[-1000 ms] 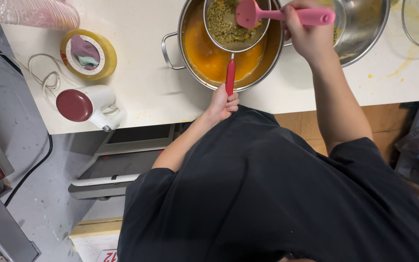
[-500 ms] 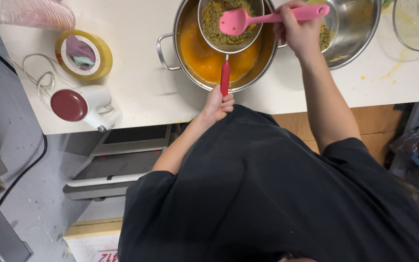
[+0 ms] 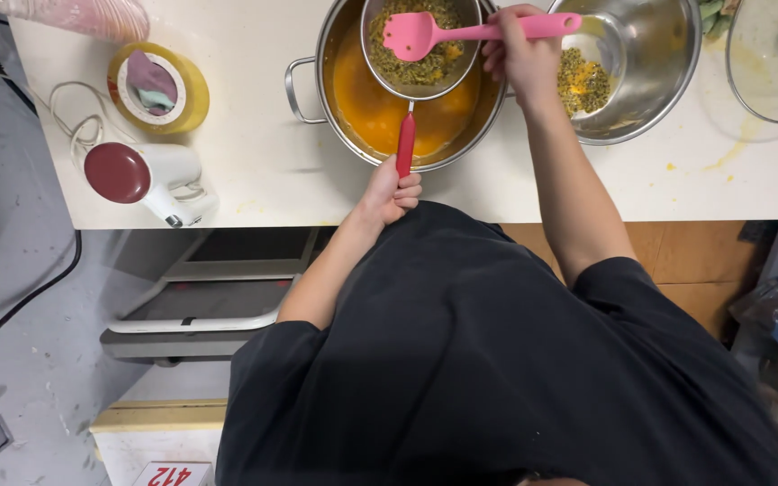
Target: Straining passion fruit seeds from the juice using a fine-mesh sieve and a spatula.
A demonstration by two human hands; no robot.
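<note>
- Left hand [image 3: 392,191] has its grip wrapped tight around the red handle of a round mesh strainer [image 3: 420,47], right at the near edge of the white worktop [image 3: 254,162].
- The strainer sits over a shiny steel pot [image 3: 353,135] with loop handles; the pot holds smooth orange liquid, and the strainer is full of lumpy greenish-yellow seedy pulp.
- Right hand [image 3: 522,56] is clenched on the handle of a pink silicone spatula [image 3: 425,34], its flat blade lying on the pulp.
- Just right of the pot, touching or nearly so, is a steel mixing bowl [image 3: 668,72] with more seedy pulp inside.
- Far right: a glass lid [image 3: 767,63] with a dark knob, lying flat, with yellow smears on the worktop beside it.
- Left side: a yellow round tub [image 3: 157,88] with cloth inside, and a white appliance with a dark red round end [image 3: 141,175], lying on its side.
- Bottom edge: a white box with red print [image 3: 168,468], on the floor.
</note>
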